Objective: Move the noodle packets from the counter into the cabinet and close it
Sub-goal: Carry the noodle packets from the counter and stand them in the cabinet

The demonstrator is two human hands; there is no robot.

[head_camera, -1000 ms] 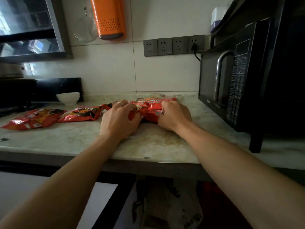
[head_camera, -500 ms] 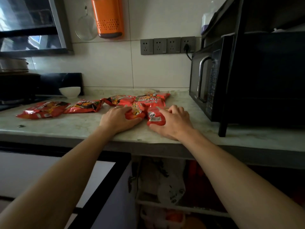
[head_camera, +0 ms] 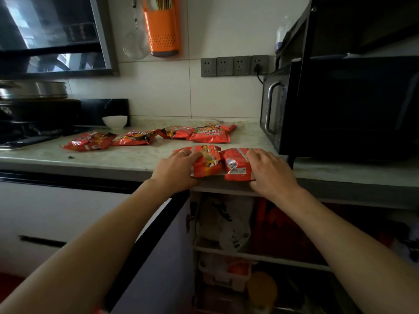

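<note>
Two red noodle packets lie at the counter's front edge, directly above the open cabinet (head_camera: 254, 225). My left hand (head_camera: 175, 169) grips the left packet (head_camera: 207, 163); my right hand (head_camera: 269, 172) grips the right packet (head_camera: 237, 164), which overhangs the edge slightly. Several more red packets lie farther back on the marble counter (head_camera: 136, 155): one at the far left (head_camera: 89, 141), one beside it (head_camera: 135, 138), and two overlapping near the wall (head_camera: 174, 132) (head_camera: 210, 133). The cabinet door (head_camera: 158, 234) stands swung open toward me on the left.
A black microwave (head_camera: 340, 105) on a rack fills the right of the counter. A white bowl (head_camera: 115, 121) and a stove with a pot (head_camera: 34, 103) stand at the left. Bags and containers crowd the cabinet shelves. An orange utensil holder (head_camera: 163, 30) hangs on the tiled wall.
Both hands have dragged two packets from the pile near the wall to the counter's front edge. My view has pulled back and dropped, showing more of the open cabinet.
</note>
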